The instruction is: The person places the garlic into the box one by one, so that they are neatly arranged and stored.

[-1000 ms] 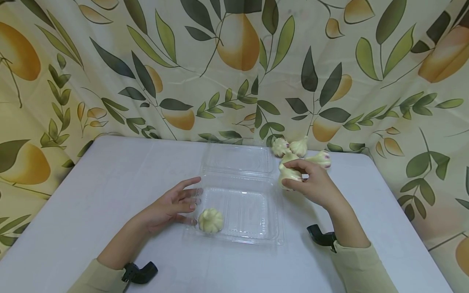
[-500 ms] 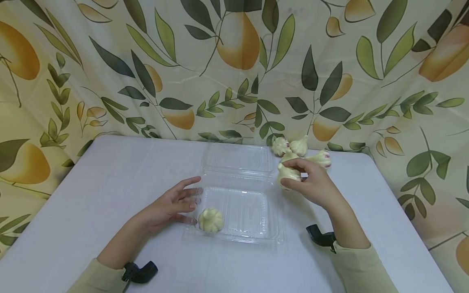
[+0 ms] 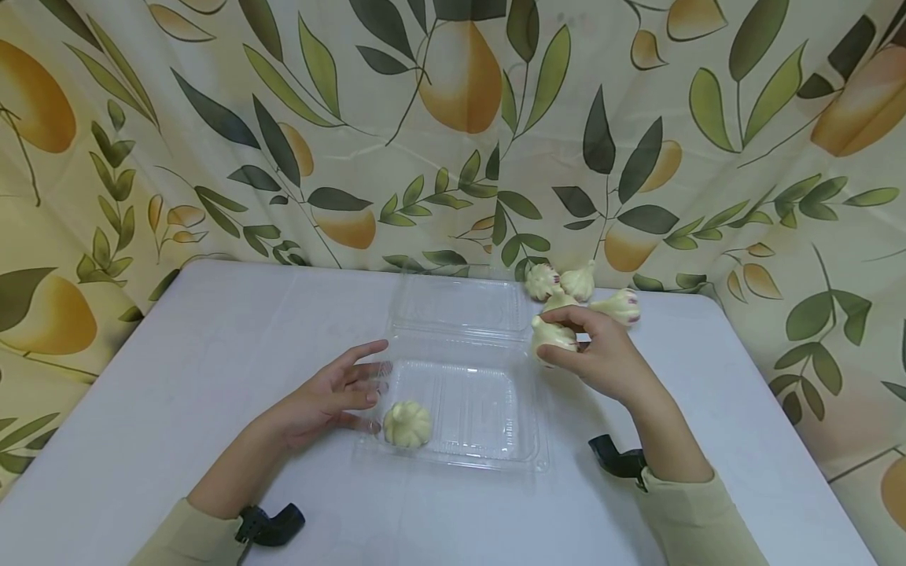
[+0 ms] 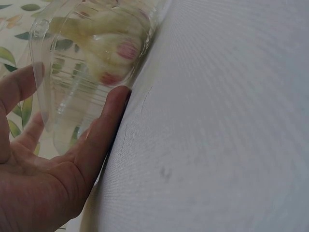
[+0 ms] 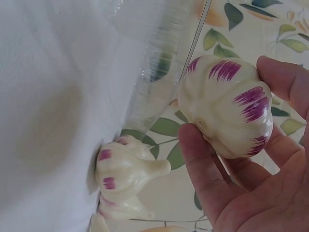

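Note:
Between its thumb and fingers my right hand (image 3: 598, 350) holds a garlic bulb (image 5: 229, 106), cream with purple streaks. In the head view this bulb is raised near the right rim of a clear plastic clamshell box (image 3: 467, 456). The box lies open on the table, its lid (image 3: 460, 306) folded back. Another garlic bulb (image 3: 407, 425) sits in the box's near left corner. My left hand (image 3: 318, 405) is at the box's left side with fingers spread and fairly straight. In the left wrist view its fingers (image 4: 113, 104) are against or beside the clear wall.
Several more garlic bulbs (image 3: 576, 281) are clustered on the table's far right, behind my right hand. A white cloth covers the table (image 3: 248, 330). A patterned curtain (image 3: 453, 181) hangs along its back edge.
My right hand has moved slightly left with the garlic bulb, closer to the box. The left hand, the box and the other bulbs have stayed in place.

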The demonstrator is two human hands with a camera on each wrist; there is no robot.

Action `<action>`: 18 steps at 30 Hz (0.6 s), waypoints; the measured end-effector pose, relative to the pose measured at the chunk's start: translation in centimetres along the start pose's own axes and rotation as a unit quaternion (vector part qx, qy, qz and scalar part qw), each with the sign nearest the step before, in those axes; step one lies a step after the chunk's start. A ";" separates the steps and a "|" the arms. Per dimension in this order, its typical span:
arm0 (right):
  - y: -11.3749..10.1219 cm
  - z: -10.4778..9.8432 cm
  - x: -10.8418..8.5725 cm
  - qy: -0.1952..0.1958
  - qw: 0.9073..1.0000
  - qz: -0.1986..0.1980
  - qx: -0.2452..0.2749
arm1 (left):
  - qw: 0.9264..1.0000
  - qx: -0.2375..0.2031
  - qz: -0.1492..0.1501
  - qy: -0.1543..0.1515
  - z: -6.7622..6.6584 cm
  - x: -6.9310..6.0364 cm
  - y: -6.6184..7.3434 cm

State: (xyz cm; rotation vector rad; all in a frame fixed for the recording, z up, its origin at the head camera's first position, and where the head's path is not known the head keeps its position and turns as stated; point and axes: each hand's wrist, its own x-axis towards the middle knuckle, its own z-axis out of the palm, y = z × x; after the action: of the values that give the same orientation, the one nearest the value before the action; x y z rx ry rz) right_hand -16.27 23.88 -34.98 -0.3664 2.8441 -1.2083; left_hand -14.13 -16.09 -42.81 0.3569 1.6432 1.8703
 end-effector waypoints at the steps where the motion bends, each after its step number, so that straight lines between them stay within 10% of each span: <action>1: 0.0 0.0 0.0 0.000 1.000 -0.002 0.000 | 1.000 0.000 0.000 -0.001 0.0 0.0 0.0; 18: -0.6 0.7 -0.1 0.000 1.000 -0.008 0.009 | 1.000 -0.002 -0.002 0.002 0.1 0.0 0.0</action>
State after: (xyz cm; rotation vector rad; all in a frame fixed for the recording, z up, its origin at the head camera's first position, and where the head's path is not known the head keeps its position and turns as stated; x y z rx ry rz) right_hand -15.99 22.99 -35.05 -0.3904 2.8335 -1.2345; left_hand -14.08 -16.06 -42.76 0.3486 1.6421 1.8713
